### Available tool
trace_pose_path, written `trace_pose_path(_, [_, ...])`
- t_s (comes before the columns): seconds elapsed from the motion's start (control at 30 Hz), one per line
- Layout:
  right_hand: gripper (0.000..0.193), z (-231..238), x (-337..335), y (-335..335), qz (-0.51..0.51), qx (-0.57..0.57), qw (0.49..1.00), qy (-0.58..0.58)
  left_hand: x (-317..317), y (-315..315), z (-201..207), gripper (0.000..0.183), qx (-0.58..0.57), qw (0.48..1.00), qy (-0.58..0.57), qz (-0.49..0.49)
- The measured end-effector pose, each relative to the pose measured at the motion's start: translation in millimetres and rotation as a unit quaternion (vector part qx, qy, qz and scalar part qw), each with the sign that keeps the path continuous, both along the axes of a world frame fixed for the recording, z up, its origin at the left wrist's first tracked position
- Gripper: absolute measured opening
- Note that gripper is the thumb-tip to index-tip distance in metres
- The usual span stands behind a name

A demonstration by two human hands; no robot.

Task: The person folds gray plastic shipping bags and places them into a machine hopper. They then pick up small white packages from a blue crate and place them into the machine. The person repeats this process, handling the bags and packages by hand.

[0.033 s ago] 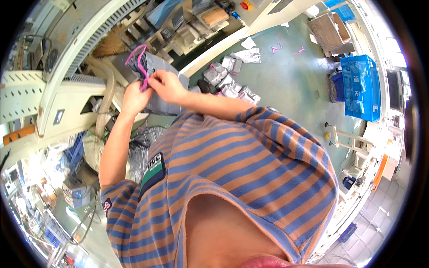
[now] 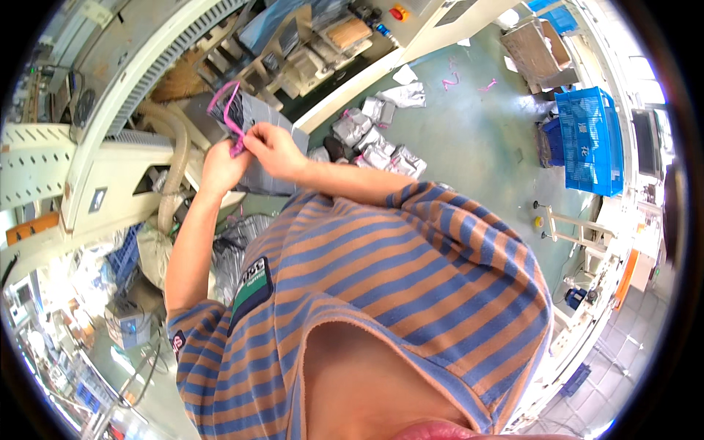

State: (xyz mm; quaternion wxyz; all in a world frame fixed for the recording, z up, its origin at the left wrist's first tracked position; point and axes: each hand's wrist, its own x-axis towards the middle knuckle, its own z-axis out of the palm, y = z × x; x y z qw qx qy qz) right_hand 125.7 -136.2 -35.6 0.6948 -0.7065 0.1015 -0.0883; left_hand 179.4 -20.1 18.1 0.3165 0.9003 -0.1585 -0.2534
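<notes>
A grey plastic bag (image 2: 265,179) stands in front of me, its dark bunched neck at the upper left. A bright pink strip (image 2: 227,110) loops up from that neck, with a bunched part of it between my hands. My left hand (image 2: 222,170) is closed around the lower end of the strip. Pinched against the same strip, at its right, is my right hand (image 2: 279,152). My fingers partly cover the strip, so I cannot tell whether it is knotted.
Several silver-grey wrapped bundles (image 2: 378,152) lie on the green floor to the right. Behind the bag is a machine frame (image 2: 345,92) with metal fixtures. A ribbed hose (image 2: 178,147) hangs at left. Blue crates (image 2: 587,139) and a cardboard box (image 2: 532,51) stand far right.
Both hands, the bag neck and the pink strip sit slightly lower in the picture. Both hands keep their hold on the strip.
</notes>
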Motion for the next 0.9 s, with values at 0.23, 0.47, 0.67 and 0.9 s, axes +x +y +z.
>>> trace_pose_path(0.23, [0.009,129.4,1.5,-75.2,-0.098,0.282,0.925,-0.237,12.0,16.4,-45.9,0.039,0.197,0.974,-0.077,-0.078])
trace_pose_path(0.47, [0.025,34.4,-27.1,-127.8,0.270,-0.538,0.790,0.118,18.0,6.9,-13.2,0.031,0.194,0.959,-0.155,-0.139])
trace_pose_path(0.67, [0.057,88.7,45.3,-35.5,0.240,-0.536,0.737,-0.335,22.8,6.9,44.1,0.027,0.208,0.948,-0.200,-0.136])
trace_pose_path(0.9, [0.027,120.4,94.8,-13.0,0.398,-0.658,0.620,-0.157,23.1,39.4,73.1,0.024,0.144,0.929,-0.331,-0.085])
